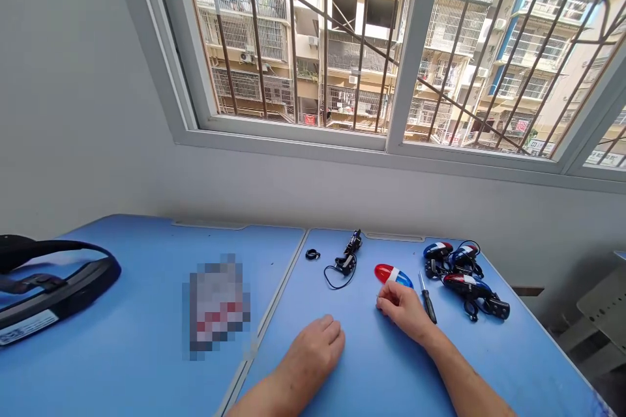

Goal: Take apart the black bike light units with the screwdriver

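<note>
My left hand (315, 350) rests on the blue table (372, 378) with its fingers curled together; whatever may be under them is hidden. Thumb and fingertips of my right hand (403, 309) are pinched together just in front of a red, white and blue oval shell (394, 275). What the pinch holds, if anything, is too small to make out. A screwdriver (427, 300) with a black handle lies to the right of the shell. Beyond my hands sit a black part with a looped cable (346, 264) and a small black ring (312, 254).
Several red, white and blue units with black mounts (467, 283) are grouped at the right. A pixelated object (218, 306) lies left of the table seam. A black strapped item (59, 287) is at the far left. Behind the table is a barred window.
</note>
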`<state>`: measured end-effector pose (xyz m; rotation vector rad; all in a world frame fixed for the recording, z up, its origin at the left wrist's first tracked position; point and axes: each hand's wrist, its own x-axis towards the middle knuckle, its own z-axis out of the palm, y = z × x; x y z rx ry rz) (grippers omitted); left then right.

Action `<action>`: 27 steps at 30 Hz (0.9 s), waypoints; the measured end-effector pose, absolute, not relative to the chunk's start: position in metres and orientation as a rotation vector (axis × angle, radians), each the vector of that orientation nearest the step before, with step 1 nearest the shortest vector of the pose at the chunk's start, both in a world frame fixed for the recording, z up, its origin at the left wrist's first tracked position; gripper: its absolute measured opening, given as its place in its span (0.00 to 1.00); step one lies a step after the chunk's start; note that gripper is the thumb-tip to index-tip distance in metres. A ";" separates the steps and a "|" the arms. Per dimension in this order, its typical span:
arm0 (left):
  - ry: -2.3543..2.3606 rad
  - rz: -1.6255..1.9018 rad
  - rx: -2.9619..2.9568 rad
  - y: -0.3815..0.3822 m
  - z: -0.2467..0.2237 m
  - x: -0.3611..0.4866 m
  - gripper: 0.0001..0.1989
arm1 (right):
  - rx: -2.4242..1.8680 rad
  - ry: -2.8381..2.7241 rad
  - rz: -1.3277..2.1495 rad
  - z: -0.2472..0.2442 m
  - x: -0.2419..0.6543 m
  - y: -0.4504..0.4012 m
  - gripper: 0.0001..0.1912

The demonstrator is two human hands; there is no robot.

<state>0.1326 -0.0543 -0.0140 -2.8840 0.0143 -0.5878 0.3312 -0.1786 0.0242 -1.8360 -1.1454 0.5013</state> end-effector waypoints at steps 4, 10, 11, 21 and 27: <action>-0.148 -0.607 -2.923 -0.050 -0.008 0.126 0.15 | -1.935 -1.293 0.381 0.024 0.324 -0.175 0.06; -0.529 -0.517 -3.050 -0.038 0.007 0.118 0.15 | -2.074 -1.588 0.157 0.020 0.305 -0.151 0.08; -0.624 -0.497 -3.072 -0.035 0.010 0.117 0.15 | -2.096 -1.623 0.102 0.018 0.300 -0.144 0.08; -1.091 -0.513 -3.083 0.021 0.030 0.136 0.14 | -2.267 -1.786 -0.235 0.019 0.243 -0.056 0.11; -1.200 -0.565 -3.133 0.032 0.033 0.142 0.14 | -2.334 -1.773 -0.243 0.028 0.235 -0.042 0.12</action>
